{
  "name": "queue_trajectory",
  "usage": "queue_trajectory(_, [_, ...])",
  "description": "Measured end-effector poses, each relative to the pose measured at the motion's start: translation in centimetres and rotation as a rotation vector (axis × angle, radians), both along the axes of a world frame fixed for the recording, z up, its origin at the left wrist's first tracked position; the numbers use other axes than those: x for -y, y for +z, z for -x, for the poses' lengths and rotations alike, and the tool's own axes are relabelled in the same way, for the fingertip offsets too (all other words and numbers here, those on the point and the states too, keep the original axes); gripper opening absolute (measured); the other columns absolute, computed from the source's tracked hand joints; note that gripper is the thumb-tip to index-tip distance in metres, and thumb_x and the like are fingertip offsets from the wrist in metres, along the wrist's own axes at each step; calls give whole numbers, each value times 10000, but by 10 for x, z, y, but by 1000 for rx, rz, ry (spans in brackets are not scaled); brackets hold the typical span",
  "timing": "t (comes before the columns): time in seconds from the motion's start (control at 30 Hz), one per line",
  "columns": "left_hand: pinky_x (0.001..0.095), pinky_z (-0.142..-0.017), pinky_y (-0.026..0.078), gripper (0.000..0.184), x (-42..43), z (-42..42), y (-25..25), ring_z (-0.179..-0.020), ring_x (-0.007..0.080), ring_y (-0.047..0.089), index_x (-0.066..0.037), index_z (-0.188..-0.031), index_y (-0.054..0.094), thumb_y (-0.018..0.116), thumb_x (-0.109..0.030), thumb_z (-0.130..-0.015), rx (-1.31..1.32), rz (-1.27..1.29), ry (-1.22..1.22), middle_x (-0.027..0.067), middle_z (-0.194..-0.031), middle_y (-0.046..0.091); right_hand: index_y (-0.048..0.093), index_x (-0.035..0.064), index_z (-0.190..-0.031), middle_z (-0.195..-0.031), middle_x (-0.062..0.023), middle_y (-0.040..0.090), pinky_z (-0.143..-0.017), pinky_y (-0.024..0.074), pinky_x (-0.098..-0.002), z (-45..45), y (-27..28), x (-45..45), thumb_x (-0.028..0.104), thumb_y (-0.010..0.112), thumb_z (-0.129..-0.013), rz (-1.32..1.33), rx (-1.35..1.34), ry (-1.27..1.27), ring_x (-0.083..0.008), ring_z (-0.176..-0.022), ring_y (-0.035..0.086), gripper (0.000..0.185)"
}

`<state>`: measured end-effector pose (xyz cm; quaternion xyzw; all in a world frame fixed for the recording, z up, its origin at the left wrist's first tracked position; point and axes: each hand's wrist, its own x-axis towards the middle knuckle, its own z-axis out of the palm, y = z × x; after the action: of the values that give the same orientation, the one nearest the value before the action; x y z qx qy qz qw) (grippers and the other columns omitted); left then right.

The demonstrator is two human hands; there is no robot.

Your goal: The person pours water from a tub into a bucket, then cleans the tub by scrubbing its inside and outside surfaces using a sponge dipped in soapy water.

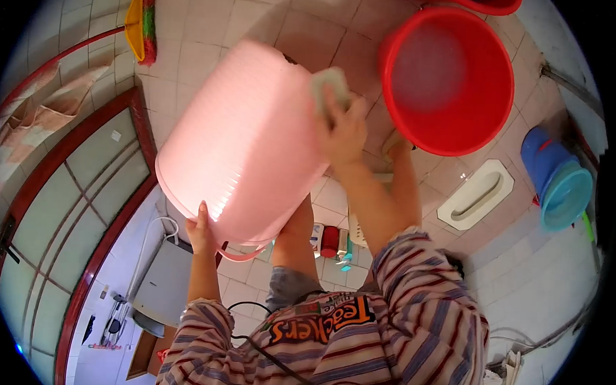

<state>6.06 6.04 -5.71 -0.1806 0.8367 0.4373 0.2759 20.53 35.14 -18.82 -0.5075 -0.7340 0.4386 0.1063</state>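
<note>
A large pink plastic bucket (249, 136) is tilted in front of me, its base towards the upper right and its rim towards the lower left. My left hand (199, 233) grips that rim, the thumb showing on the outer wall. A thin pink handle (241, 256) hangs below the rim. In my right hand (344, 129) is a pale greenish sponge (330, 85), held against or very close to the bucket's side near the base. A dark mark (289, 59) shows at the base edge. The bucket's inside is hidden.
A red bucket (447, 82) with cloudy water stands at upper right, another red container (491, 2) behind it. A squat toilet (475, 195) and blue buckets (556, 177) lie to the right. A broom (147, 24) leans at upper left, near a glass-panelled door (70, 211).
</note>
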Motion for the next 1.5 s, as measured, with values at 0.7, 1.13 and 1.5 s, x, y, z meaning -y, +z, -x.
queue_trajectory(0.7, [277,-792,470,314,-144,-96,32,-904,123,573,22,-1062,580,699,-129,-814,-174,-51,15,79,-1009,627,387,120,-1385,-1316,-235,420,-979,386,-375,-175,-175,-211,248,632,-842,101,355,-386,-327,-1183,469,609])
queue_trajectory(1.13, [440,-966,401,533,-175,-23,56,-1157,295,482,26,-1283,392,558,-261,-865,183,-372,93,170,-1267,477,380,34,-1369,-1313,-115,475,-951,399,-352,-97,-127,-162,262,384,-951,622,-366,-635,-251,-1109,518,476])
queue_trajectory(1.5, [319,-860,479,367,-133,-60,25,-1015,178,567,-6,-1213,488,561,-11,-853,186,-309,-110,106,-1144,576,624,186,-1148,-1043,-157,541,-823,448,-409,43,133,3,238,675,-724,209,-540,612,-337,-964,518,431])
